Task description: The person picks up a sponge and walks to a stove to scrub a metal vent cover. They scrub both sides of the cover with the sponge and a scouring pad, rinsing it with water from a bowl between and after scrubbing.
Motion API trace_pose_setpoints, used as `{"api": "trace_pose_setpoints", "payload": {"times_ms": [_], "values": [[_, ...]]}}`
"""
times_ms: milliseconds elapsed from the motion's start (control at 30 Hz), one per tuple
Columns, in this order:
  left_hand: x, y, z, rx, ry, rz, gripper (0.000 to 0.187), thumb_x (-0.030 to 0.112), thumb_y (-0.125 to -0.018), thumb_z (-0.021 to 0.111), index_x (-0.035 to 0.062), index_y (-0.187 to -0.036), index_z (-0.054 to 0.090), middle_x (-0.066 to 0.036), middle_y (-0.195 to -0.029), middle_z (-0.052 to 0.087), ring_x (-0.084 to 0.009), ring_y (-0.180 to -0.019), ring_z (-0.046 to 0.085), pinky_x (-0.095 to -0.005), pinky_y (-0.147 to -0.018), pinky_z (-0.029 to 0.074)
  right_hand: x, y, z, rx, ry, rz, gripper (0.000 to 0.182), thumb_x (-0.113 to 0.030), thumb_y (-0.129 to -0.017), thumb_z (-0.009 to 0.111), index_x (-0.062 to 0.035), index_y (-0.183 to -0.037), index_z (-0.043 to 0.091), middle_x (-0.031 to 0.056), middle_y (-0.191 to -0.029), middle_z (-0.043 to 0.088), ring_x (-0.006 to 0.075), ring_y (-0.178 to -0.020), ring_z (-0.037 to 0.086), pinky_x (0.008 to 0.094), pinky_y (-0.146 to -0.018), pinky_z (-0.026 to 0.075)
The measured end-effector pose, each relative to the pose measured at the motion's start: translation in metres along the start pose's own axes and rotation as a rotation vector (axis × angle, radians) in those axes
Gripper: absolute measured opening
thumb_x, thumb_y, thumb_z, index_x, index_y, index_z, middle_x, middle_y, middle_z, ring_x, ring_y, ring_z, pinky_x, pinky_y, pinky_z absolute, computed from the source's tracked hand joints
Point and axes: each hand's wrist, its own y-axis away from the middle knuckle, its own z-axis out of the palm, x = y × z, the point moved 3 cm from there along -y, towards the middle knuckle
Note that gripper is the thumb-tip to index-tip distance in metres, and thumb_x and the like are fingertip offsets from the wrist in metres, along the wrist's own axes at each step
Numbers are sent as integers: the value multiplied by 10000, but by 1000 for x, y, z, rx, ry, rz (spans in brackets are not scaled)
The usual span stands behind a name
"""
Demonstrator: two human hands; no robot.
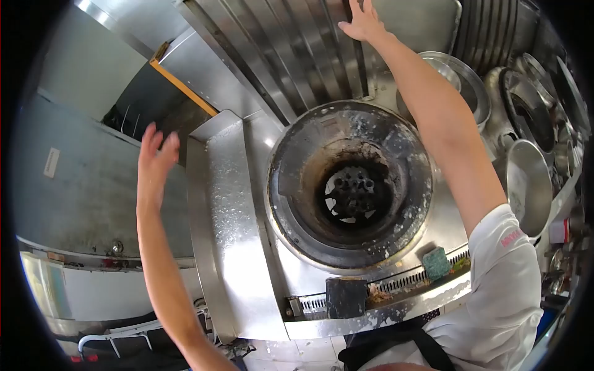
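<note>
My left hand [156, 162] is raised with its fingers apart and holds nothing. It is nearest to the wet steel ledge [226, 179] left of the stove. My right hand [365, 25] reaches far forward, fingers spread, over the ribbed steel panel [281, 49] behind the stove; nothing shows in it. Between my arms lies a round wok burner [291, 222], black and splashed with white, its bowl bare down to the iron burner head [352, 188]. My right forearm passes over a round metal basin [473, 86] and hides part of it.
Along the stove's front runs a drain channel [396, 285] with food scraps, a green scouring pad [436, 264] and a dark block [345, 298]. Metal pans [526, 179] crowd the right side. A yellow-edged board [185, 86] stands at the back left.
</note>
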Motion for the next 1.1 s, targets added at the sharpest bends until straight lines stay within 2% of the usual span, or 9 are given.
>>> {"api": "trace_pose_setpoints", "payload": {"times_ms": [200, 300, 333, 400, 567, 700, 800, 833, 1100], "values": [[-113, 206, -69, -360, -431, -203, 937, 175, -807, 810, 70, -1546, 245, -172, -1542, 361, -201, -1089, 610, -333, -884, 536, 36, 16, -84, 22, 167, -31, 858, -392, -866, 650, -111, -1555, 223, 283, -1604, 92, 467, -1392, 342, 485, -1124, 351], [-148, 314, -90, -424, -492, -441, 896, 127, -823, 777, 65, -1542, 246, -187, -1480, 438, -213, -1097, 618, -315, -853, 544, 91, 1, -136, 391, 288, -243, 604, -406, -907, 544, -23, -1373, 526, 251, -1497, 396, 369, -1364, 433, 425, -1043, 440], [-161, 347, -98, -429, -485, -434, 896, 127, -823, 777, 65, -1542, 246, -187, -1480, 438, -213, -1097, 618, -315, -853, 544, 102, -5, -157, 120, 609, -256, 659, -404, -869, 595, -56, -1416, 482, 257, -1527, 339, 391, -1388, 394, 442, -1048, 435], [-205, 407, -113, -286, -184, -505, 837, 98, -848, 746, 44, -1529, 262, -198, -1416, 486, -216, -1061, 634, -311, -861, 533, 110, 54, -206, -173, 933, -225, 732, -402, -832, 646, -89, -1460, 438, 262, -1557, 283, 412, -1411, 354, 459, -1053, 430], [-301, 553, -119, 132, 77, -248, 755, 65, -875, 711, -1, -1499, 292, -187, -1420, 465, -223, -984, 653, -282, -809, 536, 70, 229, -357, -371, 502, 143, 723, -329, -842, 661, -91, -1475, 407, 197, -1410, 515, 369, -1172, 577, 491, -877, 518], [-376, 683, -118, 320, 112, -354, 695, 85, -891, 689, -3, -1476, 324, -187, -1397, 461, -194, -857, 650, -306, -639, 551, 116, 298, -397, -391, 273, 30, 592, -300, -842, 673, -88, -1376, 528, 133, -1246, 628, 257, -968, 626, 454, -743, 523], [-429, 809, -98, 295, 405, -917, 562, 89, -889, 679, 51, -1391, 429, -38, -782, 563, -141, -614, 576, -293, -466, 463, 149, 355, -416, -507, 391, 80, 515, -305, -829, 667, -111, -1301, 596, 97, -1133, 678, 247, -949, 626, 431, -727, 518], [-435, 849, -88, 67, 196, -1051, 293, 135, -898, 663, 83, -1163, 550, -3, -632, 507, -117, -541, 526, -309, -456, 456, 157, 387, -423, -579, 481, 121, 505, -307, -826, 661, -107, -1287, 603, 95, -1112, 689, 254, -935, 631, 419, -725, 518], [-394, 986, 13, -607, -195, -1052, 328, 167, -919, 618, 87, -1229, 546, -51, -798, 574, -151, -655, 574, -302, -509, 485, 355, 465, -405, -494, 342, -32, 330, -260, -779, 609, -50, -1008, 721, 175, -935, 719, 285, -842, 682, 424, -748, 522]]}}
